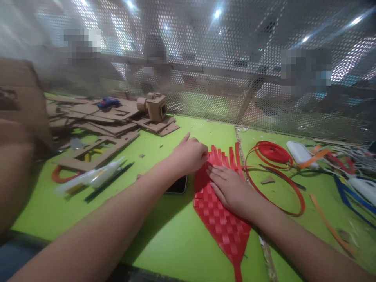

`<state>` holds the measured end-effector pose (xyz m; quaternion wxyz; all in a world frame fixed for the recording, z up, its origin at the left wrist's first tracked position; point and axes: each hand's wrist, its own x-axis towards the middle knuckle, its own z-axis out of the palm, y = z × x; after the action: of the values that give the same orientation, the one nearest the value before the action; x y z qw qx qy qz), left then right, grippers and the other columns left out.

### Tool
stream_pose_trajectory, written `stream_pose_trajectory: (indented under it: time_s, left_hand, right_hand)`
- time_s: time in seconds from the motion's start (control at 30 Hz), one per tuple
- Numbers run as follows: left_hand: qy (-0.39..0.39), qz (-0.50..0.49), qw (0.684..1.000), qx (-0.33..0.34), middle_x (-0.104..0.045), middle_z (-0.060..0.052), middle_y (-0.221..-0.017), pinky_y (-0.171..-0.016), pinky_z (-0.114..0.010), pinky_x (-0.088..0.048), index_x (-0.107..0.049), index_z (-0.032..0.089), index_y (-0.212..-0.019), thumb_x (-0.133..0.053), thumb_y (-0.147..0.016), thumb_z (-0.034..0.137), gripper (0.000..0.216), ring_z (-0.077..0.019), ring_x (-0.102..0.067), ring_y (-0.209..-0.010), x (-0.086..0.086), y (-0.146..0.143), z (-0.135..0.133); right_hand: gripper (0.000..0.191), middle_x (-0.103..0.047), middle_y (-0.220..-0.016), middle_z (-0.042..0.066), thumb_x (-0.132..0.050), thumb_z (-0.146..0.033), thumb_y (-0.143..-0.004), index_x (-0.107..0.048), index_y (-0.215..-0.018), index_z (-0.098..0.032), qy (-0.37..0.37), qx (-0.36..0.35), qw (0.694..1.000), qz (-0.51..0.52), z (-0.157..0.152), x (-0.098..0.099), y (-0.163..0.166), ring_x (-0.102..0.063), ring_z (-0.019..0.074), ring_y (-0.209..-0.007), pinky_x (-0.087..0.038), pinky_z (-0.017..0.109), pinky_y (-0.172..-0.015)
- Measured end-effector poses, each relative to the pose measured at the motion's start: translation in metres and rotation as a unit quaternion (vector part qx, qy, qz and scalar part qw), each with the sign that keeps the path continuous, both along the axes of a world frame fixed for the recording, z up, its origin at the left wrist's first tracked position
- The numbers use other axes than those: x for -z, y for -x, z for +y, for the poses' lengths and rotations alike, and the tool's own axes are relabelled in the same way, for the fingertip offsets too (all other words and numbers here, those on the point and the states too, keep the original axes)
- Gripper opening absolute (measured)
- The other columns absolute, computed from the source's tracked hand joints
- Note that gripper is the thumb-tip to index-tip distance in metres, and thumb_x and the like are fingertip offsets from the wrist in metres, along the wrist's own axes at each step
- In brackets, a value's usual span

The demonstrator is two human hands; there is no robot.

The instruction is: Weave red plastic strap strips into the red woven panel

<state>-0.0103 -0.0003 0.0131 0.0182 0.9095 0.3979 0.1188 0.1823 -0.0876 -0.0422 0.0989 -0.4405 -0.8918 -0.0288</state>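
A fan-like piece woven from flat red strips (226,223) lies on the green table, with loose strip ends fanning out at its far edge and a narrow tail at the near end. At its upper left edge, my left hand (192,154) is closed in a pinch on a red strip; the fingertips are mostly hidden. My right hand (230,188) lies flat over the weave, fingers stretched out and pressing on it. One thin strip runs off to the right from the weave toward a red coil (273,152). Partly under my left wrist is a dark phone (178,186).
Cut cardboard sheets (117,113) and a small cardboard box model (156,106) are piled at the back left. Glue bottles (102,174) and a black pen (108,182) lie nearer. Orange strips (330,223) and white cables are at right. Perforated metal mesh (205,70) stands behind.
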Motion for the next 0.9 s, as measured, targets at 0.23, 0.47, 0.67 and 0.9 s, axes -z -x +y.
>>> stream_pose_trajectory:
  time_s: [0.23,0.47,0.67,0.9]
  left_hand:
    - [0.042,-0.076,0.996,0.001,-0.076,-0.003,-0.087,-0.122,-0.056,-0.024,-0.072,0.022,-0.091,-0.059,-0.085,0.018,0.015,-0.0223,-0.068,-0.089,0.013,-0.002,0.009]
    - [0.153,-0.145,0.977,-0.013,-0.078,-0.002,-0.093,-0.069,-0.028,-0.052,-0.062,0.024,-0.119,-0.063,-0.082,0.021,0.037,-0.0184,-0.071,-0.079,0.013,0.008,0.011]
    - [0.141,-0.135,0.98,-0.035,-0.079,-0.005,-0.095,-0.071,-0.031,-0.051,-0.065,0.021,-0.117,-0.064,-0.082,0.028,0.036,-0.0207,-0.071,-0.08,0.014,0.009,0.013]
    - [0.129,-0.123,0.982,-0.069,-0.073,-0.006,-0.071,-0.054,-0.029,-0.039,-0.07,0.02,-0.078,-0.057,-0.089,0.052,0.036,-0.0173,-0.061,-0.06,0.008,0.001,0.006]
  right_hand:
    - [0.047,-0.058,-0.148,0.017,-0.041,-0.027,-0.105,-0.061,-0.143,-0.009,0.013,0.005,1.0,0.023,0.0,0.001,0.0,-0.052,0.0315,-0.14,-0.041,0.055,-0.119]
    - [0.049,-0.054,-0.152,0.017,-0.042,-0.028,-0.105,-0.056,-0.147,-0.008,0.035,0.017,0.999,0.02,-0.001,-0.001,0.0,-0.047,0.0308,-0.144,-0.038,0.054,-0.121]
    - [0.05,-0.053,-0.152,0.018,-0.04,-0.027,-0.105,-0.055,-0.147,-0.006,0.043,0.016,0.999,0.014,-0.002,-0.004,0.001,-0.048,0.0319,-0.143,-0.038,0.056,-0.121]
    - [0.049,-0.055,-0.151,0.018,-0.039,-0.028,-0.106,-0.057,-0.146,-0.006,0.033,0.018,0.999,-0.002,-0.003,-0.005,0.002,-0.05,0.0321,-0.142,-0.039,0.055,-0.12]
